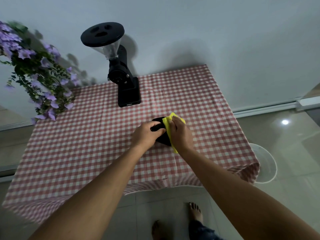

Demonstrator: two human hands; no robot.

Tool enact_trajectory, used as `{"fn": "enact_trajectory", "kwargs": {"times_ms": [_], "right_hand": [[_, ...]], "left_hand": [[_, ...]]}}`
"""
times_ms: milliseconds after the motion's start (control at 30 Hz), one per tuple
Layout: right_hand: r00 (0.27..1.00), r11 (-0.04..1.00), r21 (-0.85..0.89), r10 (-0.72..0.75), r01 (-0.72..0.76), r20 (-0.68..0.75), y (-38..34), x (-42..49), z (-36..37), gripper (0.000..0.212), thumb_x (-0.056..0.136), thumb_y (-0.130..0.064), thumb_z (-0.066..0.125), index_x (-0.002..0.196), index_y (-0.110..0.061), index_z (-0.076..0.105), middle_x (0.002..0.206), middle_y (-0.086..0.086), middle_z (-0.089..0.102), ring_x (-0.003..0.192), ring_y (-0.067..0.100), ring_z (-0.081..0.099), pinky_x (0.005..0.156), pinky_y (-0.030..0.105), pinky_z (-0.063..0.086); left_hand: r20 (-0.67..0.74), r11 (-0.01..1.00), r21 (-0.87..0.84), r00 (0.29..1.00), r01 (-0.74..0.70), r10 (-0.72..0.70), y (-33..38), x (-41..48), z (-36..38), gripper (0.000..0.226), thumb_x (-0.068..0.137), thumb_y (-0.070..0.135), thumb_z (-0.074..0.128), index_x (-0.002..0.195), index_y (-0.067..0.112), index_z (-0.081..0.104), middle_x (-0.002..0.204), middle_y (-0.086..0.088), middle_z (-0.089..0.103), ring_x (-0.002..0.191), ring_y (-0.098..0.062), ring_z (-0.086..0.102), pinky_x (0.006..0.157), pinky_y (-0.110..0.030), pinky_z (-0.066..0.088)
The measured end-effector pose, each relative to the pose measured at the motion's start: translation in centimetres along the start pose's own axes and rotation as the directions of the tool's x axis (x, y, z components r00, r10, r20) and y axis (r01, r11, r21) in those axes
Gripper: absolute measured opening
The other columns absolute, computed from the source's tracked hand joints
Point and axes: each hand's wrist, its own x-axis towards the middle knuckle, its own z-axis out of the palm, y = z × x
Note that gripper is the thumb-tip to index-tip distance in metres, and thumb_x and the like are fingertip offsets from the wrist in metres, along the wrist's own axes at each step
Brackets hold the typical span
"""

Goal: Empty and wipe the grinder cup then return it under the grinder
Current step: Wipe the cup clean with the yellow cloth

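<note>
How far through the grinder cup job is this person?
Removal looks done: the grinder cup is off the grinder. Wiping is in hand: left hand grips it, right hand presses the yellow cloth on it. Emptying can't be confirmed. Returning it remains.

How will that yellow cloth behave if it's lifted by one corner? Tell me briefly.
Probably floppy: the yellow cloth bends over the black grinder cup under the right hand, a tail hanging below. Likely light, since it folds thin. It should not slide easily on the checked tablecloth.
</note>
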Motion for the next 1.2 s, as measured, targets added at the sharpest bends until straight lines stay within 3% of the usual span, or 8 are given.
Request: {"fn": "enact_trajectory", "kwargs": {"times_ms": [100,267,433,600,800,967,1133,1200], "right_hand": [[0.999,0.999,0.023,-0.043,0.043,0.007,0.8,0.0,0.1,0.038,0.102,-0.033,0.042,0.133,-0.018,0.059,0.14,-0.002,0.057,0.126,0.016,0.054,0.096,0.033,0.048],[0.961,0.953,0.129,0.276,-0.275,0.012,0.9,1.2,-1.2,0.039,0.101,-0.037,0.037,0.09,-0.017,0.069,0.076,0.0,0.067,0.076,0.02,0.063,0.056,0.027,0.042],[0.998,0.998,0.007,0.056,-0.056,0.013,0.2,0.8,-0.2,0.04,0.101,-0.039,0.04,0.132,-0.025,0.06,0.136,-0.006,0.06,0.114,0.016,0.06,0.091,0.032,0.049],[0.941,0.928,0.155,0.337,-0.338,0.034,1.2,1.5,-1.1,0.039,0.1,-0.032,0.035,0.089,-0.009,0.065,0.073,0.003,0.061,0.076,0.022,0.06,0.056,0.029,0.04],[1.0,1.0,-0.003,-0.027,0.027,-0.006,0.7,0.2,0.2,0.037,0.102,-0.033,0.041,0.133,-0.023,0.059,0.137,-0.006,0.06,0.116,0.018,0.06,0.092,0.032,0.047],[0.961,0.957,0.094,0.277,-0.275,-0.009,1.6,2.0,-0.9,0.038,0.098,-0.023,0.039,0.062,-0.016,0.048,0.056,-0.002,0.046,0.052,0.013,0.041,0.051,0.029,0.031],[0.998,0.995,0.073,0.062,-0.061,-0.021,0.1,0.8,0.1,0.035,0.101,-0.032,0.04,0.128,-0.025,0.061,0.12,-0.006,0.068,0.099,0.014,0.063,0.079,0.032,0.05],[0.998,0.994,0.104,0.049,-0.045,-0.035,0.8,0.6,0.0,0.033,0.101,-0.031,0.04,0.124,-0.025,0.064,0.111,-0.005,0.07,0.093,0.013,0.063,0.076,0.031,0.05]], "left_hand": [[-0.013,1.0,-0.03,1.0,-0.002,0.002,-0.6,-0.1,0.4,0.045,0.087,0.046,0.072,0.129,0.03,0.067,0.128,0.007,0.069,0.11,-0.011,0.066,0.091,-0.029,0.056],[0.016,0.999,-0.029,1.0,-0.016,0.017,-0.9,0.1,0.4,0.044,0.088,0.041,0.073,0.13,0.03,0.066,0.131,0.007,0.066,0.118,-0.014,0.062,0.096,-0.032,0.055],[0.0,0.997,-0.079,1.0,-0.01,0.01,-2.2,0.1,0.6,0.031,0.088,0.031,0.073,0.118,0.033,0.07,0.117,0.01,0.072,0.105,-0.01,0.068,0.09,-0.037,0.059],[0.051,0.996,-0.093,0.999,-0.003,0.008,-2.2,0.2,0.4,0.026,0.088,0.026,0.073,0.112,0.034,0.07,0.114,0.011,0.07,0.103,-0.008,0.066,0.085,-0.025,0.055],[0.079,0.996,-0.085,0.997,0.021,-0.015,-2.7,0.0,0.1,0.024,0.084,0.021,0.077,0.104,0.035,0.071,0.113,0.008,0.07,0.102,-0.012,0.066,0.091,-0.038,0.056],[0.107,0.998,-0.07,0.994,-0.002,0.009,-2.3,-0.3,0.1,0.025,0.087,0.022,0.075,0.108,0.034,0.071,0.114,0.009,0.07,0.102,-0.01,0.066,0.088,-0.03,0.056],[0.116,0.996,-0.086,0.993,0.001,0.009,-1.7,-0.2,0.2,0.024,0.089,0.02,0.075,0.104,0.037,0.069,0.116,0.006,0.07,0.104,-0.013,0.066,0.088,-0.029,0.054],[0.11,0.996,-0.087,0.994,0.002,0.008,-1.8,-0.3,0.3,0.025,0.088,0.019,0.075,0.105,0.037,0.069,0.116,0.006,0.07,0.103,-0.012,0.066,0.087,-0.028,0.055]]}}
